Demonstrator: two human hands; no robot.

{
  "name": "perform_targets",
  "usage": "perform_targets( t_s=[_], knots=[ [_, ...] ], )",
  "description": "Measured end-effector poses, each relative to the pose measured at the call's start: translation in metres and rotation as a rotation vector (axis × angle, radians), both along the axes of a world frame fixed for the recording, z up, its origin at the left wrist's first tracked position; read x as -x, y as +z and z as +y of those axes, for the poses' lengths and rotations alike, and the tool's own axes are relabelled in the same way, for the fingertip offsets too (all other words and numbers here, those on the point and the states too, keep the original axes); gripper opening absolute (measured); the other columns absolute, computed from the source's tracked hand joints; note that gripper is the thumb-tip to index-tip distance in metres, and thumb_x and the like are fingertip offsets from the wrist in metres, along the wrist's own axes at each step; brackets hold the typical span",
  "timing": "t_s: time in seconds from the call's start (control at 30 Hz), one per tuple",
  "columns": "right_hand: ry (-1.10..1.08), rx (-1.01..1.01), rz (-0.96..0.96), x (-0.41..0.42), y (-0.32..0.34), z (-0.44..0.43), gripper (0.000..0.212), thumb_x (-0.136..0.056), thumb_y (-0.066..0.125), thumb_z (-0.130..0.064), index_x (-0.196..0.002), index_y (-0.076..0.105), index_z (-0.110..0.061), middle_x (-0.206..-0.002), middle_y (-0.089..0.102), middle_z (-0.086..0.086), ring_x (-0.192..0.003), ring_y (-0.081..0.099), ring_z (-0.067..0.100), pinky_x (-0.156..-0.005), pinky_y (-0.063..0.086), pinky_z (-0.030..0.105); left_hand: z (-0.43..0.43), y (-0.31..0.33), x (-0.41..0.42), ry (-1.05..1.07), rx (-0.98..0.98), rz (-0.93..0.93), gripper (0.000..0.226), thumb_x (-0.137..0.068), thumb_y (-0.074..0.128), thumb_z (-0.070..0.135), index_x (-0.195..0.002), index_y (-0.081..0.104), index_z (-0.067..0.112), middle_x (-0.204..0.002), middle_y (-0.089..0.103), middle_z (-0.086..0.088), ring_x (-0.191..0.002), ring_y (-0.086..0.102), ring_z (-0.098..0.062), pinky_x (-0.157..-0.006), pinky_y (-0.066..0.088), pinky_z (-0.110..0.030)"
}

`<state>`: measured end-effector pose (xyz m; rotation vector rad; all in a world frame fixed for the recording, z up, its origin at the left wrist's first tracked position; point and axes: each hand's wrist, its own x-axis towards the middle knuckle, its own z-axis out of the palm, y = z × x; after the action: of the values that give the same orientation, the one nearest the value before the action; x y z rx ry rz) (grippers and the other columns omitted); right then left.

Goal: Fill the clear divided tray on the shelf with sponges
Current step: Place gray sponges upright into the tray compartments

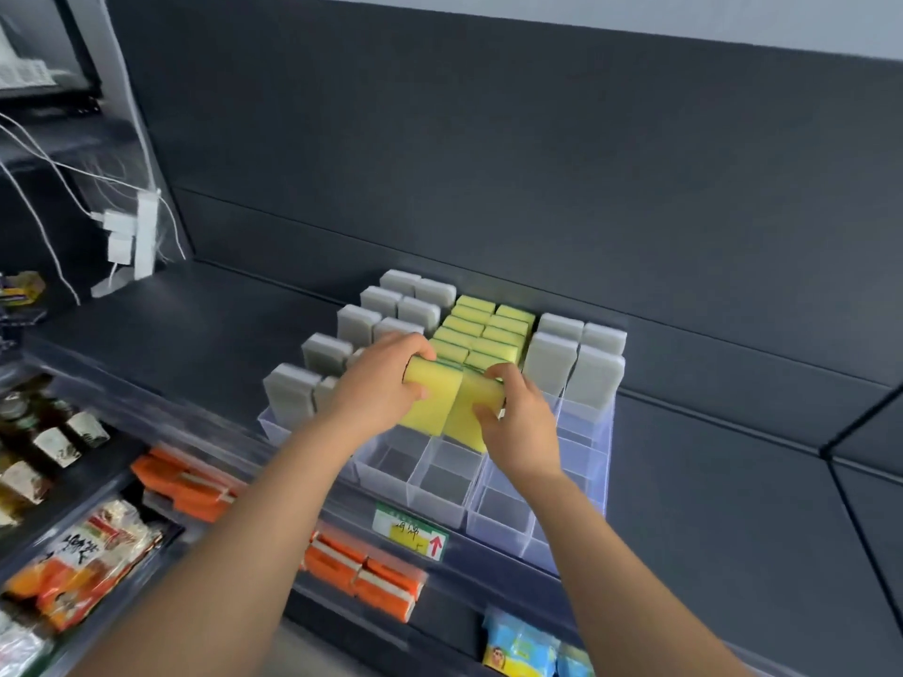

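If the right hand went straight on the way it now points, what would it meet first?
Probably the yellow sponge that the left hand holds, close beside the right hand and its own sponge. Depth is unclear; the standing yellow row could come first.

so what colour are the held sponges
Yellow sponges, thin green backing, seen in the head view.

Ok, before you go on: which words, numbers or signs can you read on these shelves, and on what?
Shelf tag: red up arrow printed at its right; the handwriting on its yellow field is too blurred to read.
Snack packet, lower shelf: large black characters, blurred.
Bottle labels: too small to read.
Blue packets: nothing legible.
Sponges and clear tray: no text visible.
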<state>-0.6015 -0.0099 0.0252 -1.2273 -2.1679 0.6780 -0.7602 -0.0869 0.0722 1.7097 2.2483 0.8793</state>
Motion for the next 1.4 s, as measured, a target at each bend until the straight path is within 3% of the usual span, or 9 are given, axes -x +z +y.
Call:
perform_targets(
  t_s=[0.07, 0.2, 0.37, 0.53, 0.7, 1.1, 1.27, 1.4],
  knots=[
    [-0.010, -0.026, -0.051, 0.002, -0.003, -0.002, 0.036, -0.088, 0.062, -0.014, -0.120, 0.048, -0.022, -0.115, 0.055, 0.004, -0.081, 0.056, 0.025, -0.065, 0.044, 0.031, 0.004, -0.002, 0.001, -0.022, 0.022, 0.049, 0.034, -0.084, 0.067, 0.015, -0.115, 0.055, 0.022, -0.123, 0.048, 0.007, -0.092, 0.050, -0.014, -0.080, 0.041, -0.030],
    [-0.026, -0.058, -0.108, 0.003, -0.007, -0.003, 0.037, -0.089, 0.062, -0.017, -0.123, 0.047, -0.021, -0.118, 0.055, 0.004, -0.088, 0.057, 0.027, -0.069, 0.046, 0.033, 0.012, -0.002, 0.003, -0.054, 0.040, 0.185, 0.036, -0.087, 0.064, 0.018, -0.121, 0.052, 0.020, -0.126, 0.048, 0.003, -0.109, 0.052, -0.020, -0.089, 0.043, -0.038],
    [-0.036, -0.053, -0.114, 0.004, -0.007, 0.000, 0.038, -0.089, 0.062, -0.017, -0.123, 0.047, -0.021, -0.120, 0.054, 0.004, -0.091, 0.057, 0.027, -0.070, 0.044, 0.031, 0.019, -0.002, 0.007, -0.042, 0.015, 0.275, 0.035, -0.086, 0.065, 0.018, -0.119, 0.055, 0.017, -0.124, 0.054, 0.000, -0.118, 0.046, -0.020, -0.097, 0.039, -0.037],
    [-0.013, -0.064, -0.144, 0.003, -0.008, 0.002, 0.038, -0.090, 0.060, -0.016, -0.124, 0.045, -0.021, -0.124, 0.053, 0.004, -0.096, 0.058, 0.027, -0.076, 0.050, 0.035, 0.023, -0.003, 0.008, 0.008, 0.037, 0.388, 0.034, -0.087, 0.065, 0.023, -0.118, 0.056, 0.016, -0.120, 0.060, -0.002, -0.114, 0.049, -0.024, -0.093, 0.039, -0.037],
    [0.000, -0.103, -0.176, 0.003, -0.014, 0.003, 0.037, -0.090, 0.061, -0.017, -0.123, 0.047, -0.020, -0.122, 0.052, 0.004, -0.096, 0.056, 0.026, -0.074, 0.047, 0.032, 0.027, -0.005, 0.009, 0.074, 0.062, 0.502, 0.030, -0.089, 0.061, 0.026, -0.119, 0.054, 0.021, -0.120, 0.059, 0.003, -0.117, 0.045, -0.020, -0.090, 0.032, -0.035],
    [0.002, -0.149, -0.181, 0.006, -0.022, 0.007, 0.038, -0.088, 0.063, -0.020, -0.124, 0.049, -0.021, -0.121, 0.049, 0.003, -0.103, 0.052, 0.024, -0.075, 0.049, 0.032, 0.032, -0.017, 0.015, 0.077, 0.088, 0.489, 0.026, -0.089, 0.061, 0.021, -0.114, 0.054, 0.022, -0.116, 0.061, 0.004, -0.120, 0.041, -0.020, -0.089, 0.030, -0.034],
    [-0.008, -0.221, -0.154, 0.007, -0.025, 0.008, 0.040, -0.083, 0.069, -0.018, -0.120, 0.055, -0.019, -0.115, 0.049, 0.004, -0.106, 0.049, 0.023, -0.075, 0.050, 0.032, 0.034, -0.030, 0.013, 0.033, 0.087, 0.546, 0.027, -0.081, 0.068, 0.020, -0.107, 0.058, 0.023, -0.108, 0.063, 0.007, -0.112, 0.045, -0.020, -0.084, 0.030, -0.033],
    [0.002, -0.313, -0.131, 0.008, -0.028, 0.009, 0.039, -0.073, 0.073, -0.013, -0.110, 0.062, -0.012, -0.105, 0.053, 0.008, -0.097, 0.052, 0.027, -0.070, 0.051, 0.033, 0.036, -0.037, 0.015, 0.027, 0.048, 0.644, 0.030, -0.063, 0.077, 0.012, -0.089, 0.066, 0.021, -0.093, 0.060, 0.003, -0.100, 0.050, -0.025, -0.077, 0.035, -0.035]
  ],
)
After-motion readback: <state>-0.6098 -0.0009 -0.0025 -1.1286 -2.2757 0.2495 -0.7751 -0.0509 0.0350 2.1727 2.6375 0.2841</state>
